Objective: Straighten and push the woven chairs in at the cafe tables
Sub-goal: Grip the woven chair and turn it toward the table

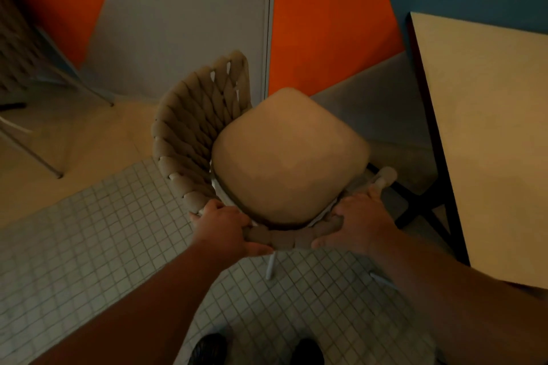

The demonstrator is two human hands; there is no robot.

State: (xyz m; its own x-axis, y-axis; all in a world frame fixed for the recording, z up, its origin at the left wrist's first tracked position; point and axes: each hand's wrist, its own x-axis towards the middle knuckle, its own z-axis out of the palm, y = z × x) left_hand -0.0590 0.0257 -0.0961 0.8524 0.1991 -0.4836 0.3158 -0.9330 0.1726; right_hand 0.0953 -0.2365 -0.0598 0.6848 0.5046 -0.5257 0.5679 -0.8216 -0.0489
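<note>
Overhead view of a woven chair held by its braided rim. The left hand curls round the rim on one side and the right hand curls round it on the other, with a short stretch of weave between them. The tan cushion lies just beyond both hands, and the woven back curves away ahead of the left hand. The bench stands right of the right hand, with the seat outside its edge. A second chair stands well ahead and left of the left hand. Black shoes rest on the tiled floor beneath the forearms.
</note>
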